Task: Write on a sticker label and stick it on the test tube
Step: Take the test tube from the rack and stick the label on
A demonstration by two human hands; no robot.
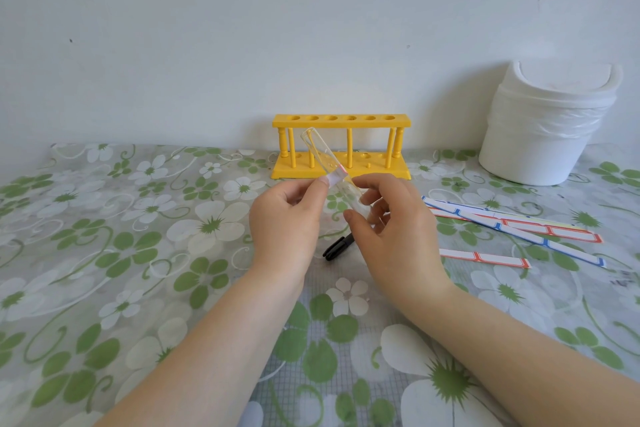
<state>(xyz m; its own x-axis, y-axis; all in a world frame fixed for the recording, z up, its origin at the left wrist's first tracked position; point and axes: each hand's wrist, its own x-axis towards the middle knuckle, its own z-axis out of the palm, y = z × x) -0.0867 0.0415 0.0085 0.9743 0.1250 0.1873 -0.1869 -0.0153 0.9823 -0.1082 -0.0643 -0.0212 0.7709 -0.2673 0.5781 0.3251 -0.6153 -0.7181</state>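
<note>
A clear glass test tube [320, 153] is held tilted above the table, its open mouth up and to the left. My right hand [388, 218] grips the tube's lower end between thumb and fingers. My left hand [287, 218] pinches a small white sticker label [335, 179] with a red edge against the middle of the tube. A black marker pen [337, 246] lies on the table below, partly hidden by my hands. What is written on the label cannot be read.
An empty yellow test tube rack [341, 121] stands at the back by the wall. Strips of red- and blue-bordered labels [519, 227] lie to the right. A white lidded bin [547, 128] stands at the far right. A floral cloth [138, 236] covers the table.
</note>
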